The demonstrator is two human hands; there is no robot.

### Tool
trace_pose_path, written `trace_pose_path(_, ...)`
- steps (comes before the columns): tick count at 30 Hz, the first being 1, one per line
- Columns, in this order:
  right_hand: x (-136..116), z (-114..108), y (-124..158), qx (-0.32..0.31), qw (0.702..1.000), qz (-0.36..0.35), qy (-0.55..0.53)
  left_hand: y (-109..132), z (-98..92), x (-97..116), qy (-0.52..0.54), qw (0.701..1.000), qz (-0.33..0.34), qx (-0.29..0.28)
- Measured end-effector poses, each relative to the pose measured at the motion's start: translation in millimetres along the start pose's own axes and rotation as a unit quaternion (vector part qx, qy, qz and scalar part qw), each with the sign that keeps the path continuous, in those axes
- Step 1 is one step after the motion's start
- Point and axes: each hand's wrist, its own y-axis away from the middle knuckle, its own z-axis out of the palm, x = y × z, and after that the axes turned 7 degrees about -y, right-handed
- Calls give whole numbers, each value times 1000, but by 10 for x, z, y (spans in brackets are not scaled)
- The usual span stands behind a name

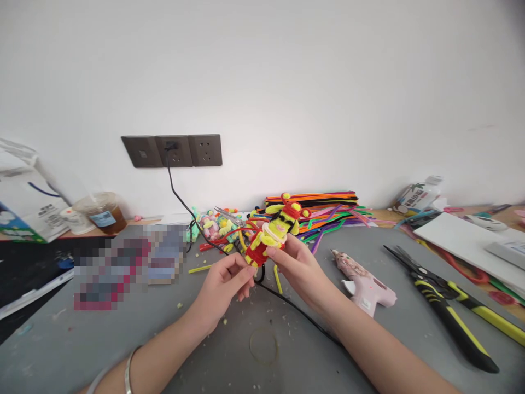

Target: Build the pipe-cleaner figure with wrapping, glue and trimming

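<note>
Between my two hands is a small red and yellow pipe-cleaner doll (274, 234), tilted, its head up to the right. It has a red hat and black marks like sunglasses. My left hand (226, 278) pinches its lower end with thumb and fingers. My right hand (296, 261) grips the body from the right side, thumb in front. Just behind the doll lie scissors (230, 216), their blades pointing up to the left. Short yellow pipe-cleaner pieces (200, 269) lie on the grey mat (229, 350) beneath.
A pink glue gun (365, 284) and yellow-black pliers (441, 306) lie to the right. Bundled pipe cleaners (315, 198) rest along the wall. A black cord (303, 307) crosses the mat from the socket (172, 151). A drink cup (107, 214) stands at left, near a blurred-out phone-like object (115, 273).
</note>
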Motion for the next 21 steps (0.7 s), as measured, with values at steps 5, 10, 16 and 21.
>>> trace_pose_path(5, 0, -62, -97, 104, 991, -44, -72, 19, -4, -5, -29, 997, 65, -25)
trace_pose_path(10, -75, -224, -229, 208, 965, -113, -113, 35, -38, 12, -75, 981, 179, -19)
trace_pose_path(16, -108, -248, -241, 210, 964, -131, -96, 62, -65, -11, -209, 943, 251, -58)
trace_pose_path(21, -67, -169, -178, 150, 984, -84, -57, 119, -60, -3, -346, 899, 263, -52)
